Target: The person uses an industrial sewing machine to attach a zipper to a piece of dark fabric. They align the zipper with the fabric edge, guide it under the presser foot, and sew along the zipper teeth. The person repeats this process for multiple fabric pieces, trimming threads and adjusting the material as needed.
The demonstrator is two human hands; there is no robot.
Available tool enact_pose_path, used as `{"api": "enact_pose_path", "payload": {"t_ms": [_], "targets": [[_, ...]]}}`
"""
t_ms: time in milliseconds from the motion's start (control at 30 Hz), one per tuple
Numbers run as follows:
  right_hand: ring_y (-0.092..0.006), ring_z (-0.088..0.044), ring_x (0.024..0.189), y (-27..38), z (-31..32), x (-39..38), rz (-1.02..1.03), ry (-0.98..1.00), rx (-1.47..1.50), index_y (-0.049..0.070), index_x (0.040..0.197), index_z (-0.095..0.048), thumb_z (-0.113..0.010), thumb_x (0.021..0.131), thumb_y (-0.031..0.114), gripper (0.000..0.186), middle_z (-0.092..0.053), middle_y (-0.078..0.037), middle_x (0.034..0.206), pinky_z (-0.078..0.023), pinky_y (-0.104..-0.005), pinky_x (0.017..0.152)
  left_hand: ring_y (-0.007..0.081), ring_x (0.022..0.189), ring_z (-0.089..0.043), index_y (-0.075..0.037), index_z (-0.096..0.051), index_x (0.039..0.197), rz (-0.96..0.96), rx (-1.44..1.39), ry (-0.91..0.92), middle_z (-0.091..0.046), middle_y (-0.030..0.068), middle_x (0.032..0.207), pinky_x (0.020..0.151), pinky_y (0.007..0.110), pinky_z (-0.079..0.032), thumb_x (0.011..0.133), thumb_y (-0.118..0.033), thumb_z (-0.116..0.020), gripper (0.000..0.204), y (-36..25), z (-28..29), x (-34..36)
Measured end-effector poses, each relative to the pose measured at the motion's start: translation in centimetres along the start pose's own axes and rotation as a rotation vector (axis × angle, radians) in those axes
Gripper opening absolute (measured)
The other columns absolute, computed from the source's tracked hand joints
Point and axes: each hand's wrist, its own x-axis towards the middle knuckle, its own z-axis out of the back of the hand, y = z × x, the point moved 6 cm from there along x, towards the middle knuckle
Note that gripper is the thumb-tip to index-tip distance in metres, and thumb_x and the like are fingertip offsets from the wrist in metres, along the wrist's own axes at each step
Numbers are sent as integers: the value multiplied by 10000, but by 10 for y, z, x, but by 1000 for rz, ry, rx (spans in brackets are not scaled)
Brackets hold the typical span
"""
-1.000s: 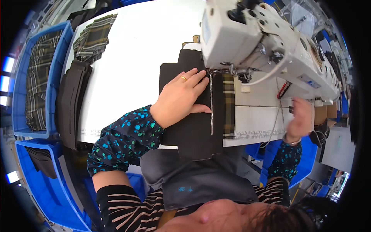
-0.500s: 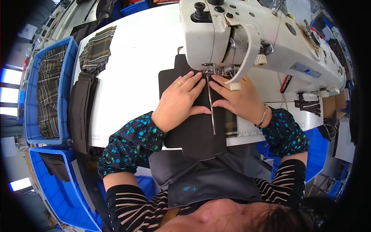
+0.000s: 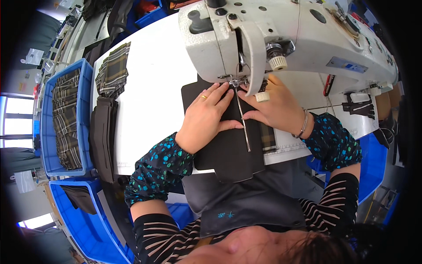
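One flat left hand and one spread right hand press dark fabric, gripping nothing visible, at nine and three o'clock of a zipper; sewing machine at twelve.

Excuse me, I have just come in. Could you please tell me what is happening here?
A person is working at a sewing machine. Their left hand and right hand press on a dark cloth, one on each side of a zipper. The zipper's far end is by the presser foot; I cannot tell whether the needle is down. Plaid cloth shows at the dark cloth's right edge. More plaid pieces lie in a blue bin at the left.
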Motion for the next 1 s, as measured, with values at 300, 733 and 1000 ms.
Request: {"api": "enact_pose_path", "payload": {"t_ms": [300,733,1000], "targets": [[-201,-628,575,-52,45,-3,-369,-429,165,153,938,-849,-768,947,268,141,-736,-25,720,-480,-344,583,383,1379,-568,32,-666,1360,-20,57,-16,-626,184,1443,1130,486,-488,795,-542,-819,819,-2,1,1],[-223,-696,841,-36,28,-4,-335,-111,71,163,1091,-819,-754,935,379,273,-742,-29,907,-516,-383,760,370,1366,-574,33,-662,1356,-39,165,-40,-632,157,1436,1131,453,-493,786,-501,-836,801,-11,6,-4],[-294,-609,1208,8,-12,-14,38,5,9,134,1171,-781,-769,857,516,496,-662,-63,1157,-397,-526,1178,403,1396,-574,41,-623,1262,-2,110,-27,-602,213,1470,1123,480,-509,754,-577,-830,826,-26,-4,-27]]}}
